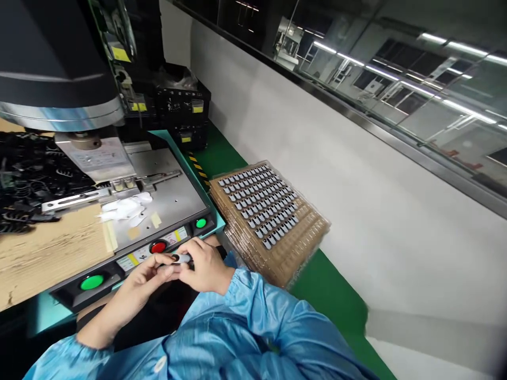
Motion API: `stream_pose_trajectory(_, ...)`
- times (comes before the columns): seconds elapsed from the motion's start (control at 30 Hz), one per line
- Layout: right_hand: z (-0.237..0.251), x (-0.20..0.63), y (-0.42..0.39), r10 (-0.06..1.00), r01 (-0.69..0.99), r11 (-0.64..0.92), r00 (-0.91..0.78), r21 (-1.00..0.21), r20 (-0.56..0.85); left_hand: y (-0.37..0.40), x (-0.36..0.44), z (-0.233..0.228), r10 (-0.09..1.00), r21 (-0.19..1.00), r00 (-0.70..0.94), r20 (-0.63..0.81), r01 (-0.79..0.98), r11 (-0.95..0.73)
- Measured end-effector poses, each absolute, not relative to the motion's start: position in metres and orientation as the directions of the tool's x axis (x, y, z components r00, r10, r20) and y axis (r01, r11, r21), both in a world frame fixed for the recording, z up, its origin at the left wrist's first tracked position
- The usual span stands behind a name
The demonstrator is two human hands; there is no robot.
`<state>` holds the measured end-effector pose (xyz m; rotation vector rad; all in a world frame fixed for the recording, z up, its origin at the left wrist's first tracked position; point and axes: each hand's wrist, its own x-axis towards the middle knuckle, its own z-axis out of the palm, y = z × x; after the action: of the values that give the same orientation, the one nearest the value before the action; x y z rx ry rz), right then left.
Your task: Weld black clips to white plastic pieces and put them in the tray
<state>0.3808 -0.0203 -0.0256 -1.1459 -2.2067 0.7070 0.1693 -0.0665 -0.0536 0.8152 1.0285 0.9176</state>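
Close to my body, at the front edge of the machine, both hands are closed around a small grey-and-black plastic part (pixel 182 258). My left hand (pixel 146 274) pinches its left, dark end. From the right, my right hand (pixel 206 264) has its fingers wrapped about the part's other end and covers some of it. The part resembles the pieces set out in rows in a clear tray (pixel 307 227) on the right. Just beyond my hands are a red button (pixel 158 247) and a green button (pixel 201 223).
A press head (pixel 97 155) hangs over a metal plate (pixel 174 184) holding white pieces (pixel 127 207). Another green button (pixel 92 282) is at front left. Black parts (pixel 31 174) are heaped at left; black bins (pixel 182 108) stand behind. A white wall (pixel 336 174) bounds the right.
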Motion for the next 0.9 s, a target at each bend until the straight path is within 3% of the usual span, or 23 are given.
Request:
stream_pose_trajectory(0.1,-0.026,0.439,0.0,0.873,0.584,0.479,-0.399,-0.656,0.281,-0.069,0.172,-0.056,0.873,0.892,0.308,-0.378,-0.131,0.433)
stream_pose_trajectory(0.17,-0.025,0.495,0.025,0.92,0.678,0.389,-0.254,-0.623,0.298,-0.069,0.172,-0.058,0.873,0.905,0.295,-0.388,-0.057,0.422)
stream_pose_trajectory(0.3,-0.021,0.625,0.071,0.971,0.877,-0.053,0.157,-0.477,0.18,-0.068,0.171,-0.063,0.888,0.919,0.238,-0.393,0.073,0.387)
stream_pose_trajectory(0.37,-0.02,0.682,0.082,0.921,0.889,-0.316,0.372,-0.333,0.12,-0.07,0.171,-0.068,0.887,0.916,0.228,-0.401,0.113,0.385)
stream_pose_trajectory(0.43,-0.021,0.724,0.085,0.871,0.861,-0.471,0.489,-0.193,0.058,-0.073,0.171,-0.074,0.888,0.913,0.219,-0.405,0.14,0.383)
stream_pose_trajectory(0.53,-0.028,0.759,0.083,0.847,0.841,-0.528,0.532,-0.116,0.002,-0.079,0.173,-0.085,0.889,0.907,0.193,-0.416,0.164,0.389)
stream_pose_trajectory(0.9,-0.053,0.777,0.086,0.863,0.862,-0.504,0.505,-0.053,0.013,-0.096,0.173,-0.105,0.816,0.822,0.154,-0.558,0.242,0.516)
